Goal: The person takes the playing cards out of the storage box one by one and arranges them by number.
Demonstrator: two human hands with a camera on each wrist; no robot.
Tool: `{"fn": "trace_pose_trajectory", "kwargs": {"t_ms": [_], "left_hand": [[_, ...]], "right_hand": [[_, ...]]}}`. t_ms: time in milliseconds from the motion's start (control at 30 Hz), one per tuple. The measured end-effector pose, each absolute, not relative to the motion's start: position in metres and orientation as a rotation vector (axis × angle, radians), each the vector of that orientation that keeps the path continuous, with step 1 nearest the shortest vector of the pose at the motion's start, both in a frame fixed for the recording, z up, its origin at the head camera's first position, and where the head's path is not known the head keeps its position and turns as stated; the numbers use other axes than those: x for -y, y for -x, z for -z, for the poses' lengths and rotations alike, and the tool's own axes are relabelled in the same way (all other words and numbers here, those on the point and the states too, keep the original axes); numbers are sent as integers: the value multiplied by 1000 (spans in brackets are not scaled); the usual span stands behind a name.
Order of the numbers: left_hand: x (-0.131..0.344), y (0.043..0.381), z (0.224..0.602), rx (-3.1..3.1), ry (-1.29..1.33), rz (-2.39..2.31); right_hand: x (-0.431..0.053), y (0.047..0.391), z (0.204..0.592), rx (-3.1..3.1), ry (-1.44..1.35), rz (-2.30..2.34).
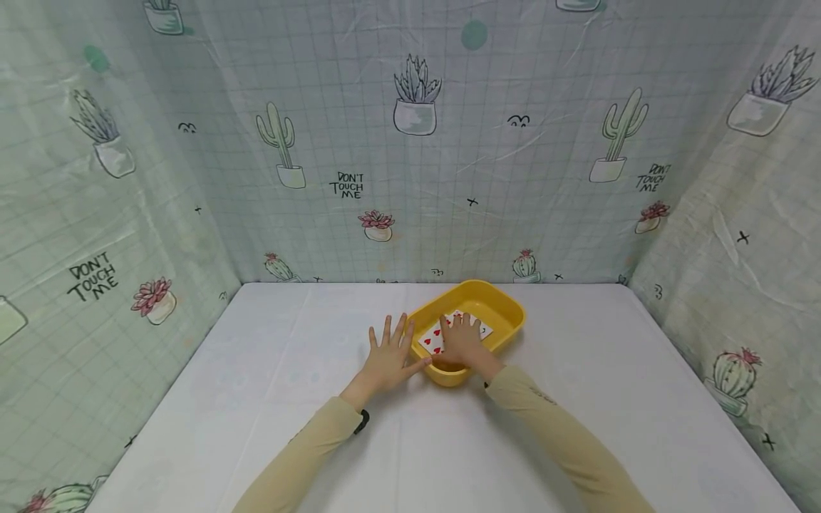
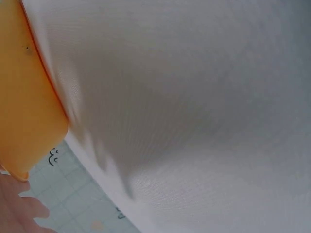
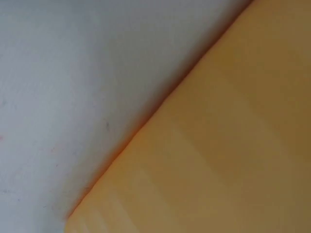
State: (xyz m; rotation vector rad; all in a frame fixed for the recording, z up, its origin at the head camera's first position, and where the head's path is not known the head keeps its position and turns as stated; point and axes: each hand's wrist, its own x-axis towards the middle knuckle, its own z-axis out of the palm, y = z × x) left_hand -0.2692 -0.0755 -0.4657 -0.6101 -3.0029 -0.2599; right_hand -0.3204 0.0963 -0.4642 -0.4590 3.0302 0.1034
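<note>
Both hands are out over the white table (image 1: 295,370), arms reaching forward. Leftmost from where I stand is the left hand (image 1: 386,362), its fingers fanned wide and nothing in its grasp, with a dark band (image 1: 362,422) at the wrist below a beige sleeve (image 1: 308,449). Its fingers come up beside the left rim of a yellow tray (image 1: 447,378) and its thumb points across to the tray's near end; whether they actually touch the plastic, I cannot tell.

Inside the tray, just right of that hand, lies a white card with red hearts (image 1: 428,341). Next comes the right hand (image 1: 462,340), reaching over the near rim, fingers apart and pointing away, thumb stretched toward the left hand. It lies over the middle of the cards and hides part of them; how firmly it rests there I cannot make out. Another white card edge (image 1: 485,330) shows past its fingers on the right. The tray's left wall stands between the left hand and the cards.

The right sleeve (image 1: 564,434) slants in from the near right. Around the table hangs a pale grid-patterned cloth (image 1: 545,192) printed with potted cacti and "DON'T TOUCH ME".
</note>
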Motion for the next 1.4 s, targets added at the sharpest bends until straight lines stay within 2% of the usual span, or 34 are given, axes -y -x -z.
{"fn": "trace_pose_trajectory", "kwargs": {"t_ms": [567,1000,1400], "left_hand": [[79,265,467,3022,612,254],[81,264,468,3031,604,232],[82,264,468,3019,615,242]], "right_hand": [[-115,307,446,-3055,576,106],[-136,303,435,-3130,639,29],[-158,291,410,-3107,704,313]]}}
